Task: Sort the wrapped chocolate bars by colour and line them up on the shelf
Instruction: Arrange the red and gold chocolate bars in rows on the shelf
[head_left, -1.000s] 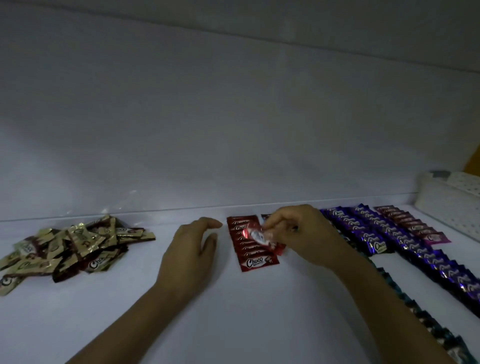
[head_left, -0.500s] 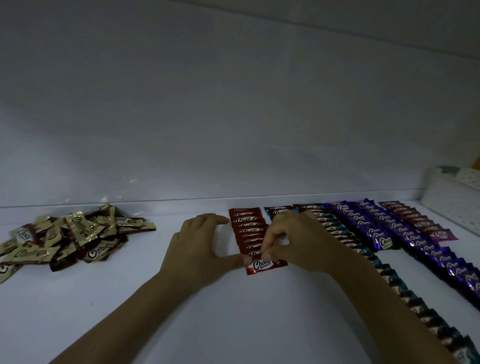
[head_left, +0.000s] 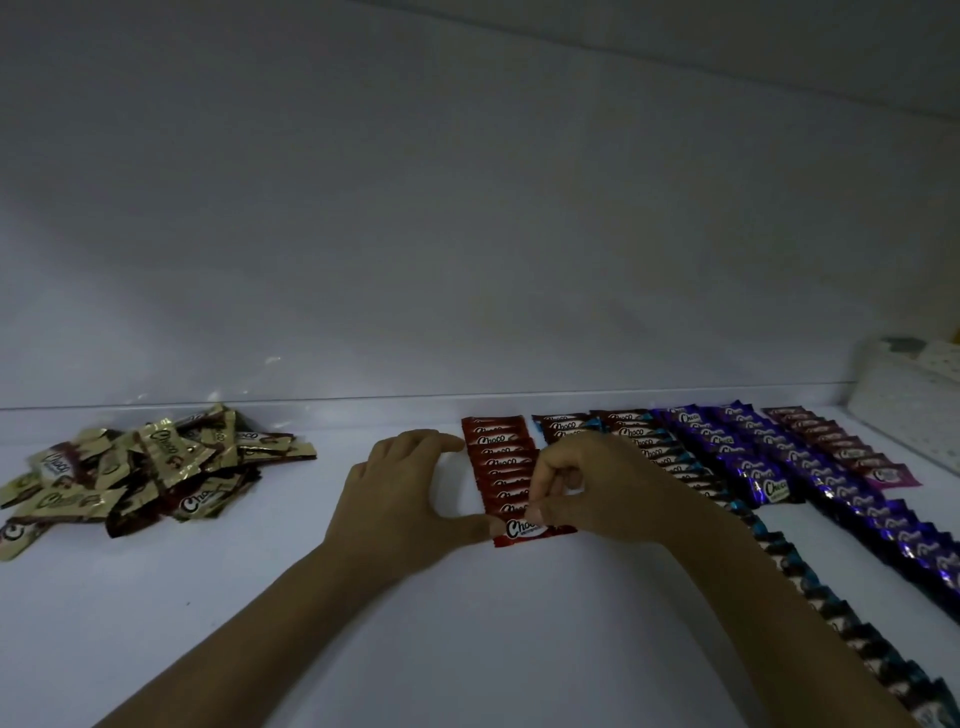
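Head view: two hands at the front end of a row of red chocolate bars on a white shelf (head_left: 467, 639).
The right hand (head_left: 597, 488), fingers curled, pinches the front red bar (head_left: 524, 531), which lies flat at the near end of the red row (head_left: 500, 460). The left hand (head_left: 400, 499) is spread in a loose curve along the row's left side, with its thumb touching that bar's left end. A loose gold pile (head_left: 140, 467) lies well to the left. A blue row (head_left: 789, 561), purple rows (head_left: 831, 483) and a pink row (head_left: 844, 452) lie to the right, near a white basket (head_left: 914, 410).
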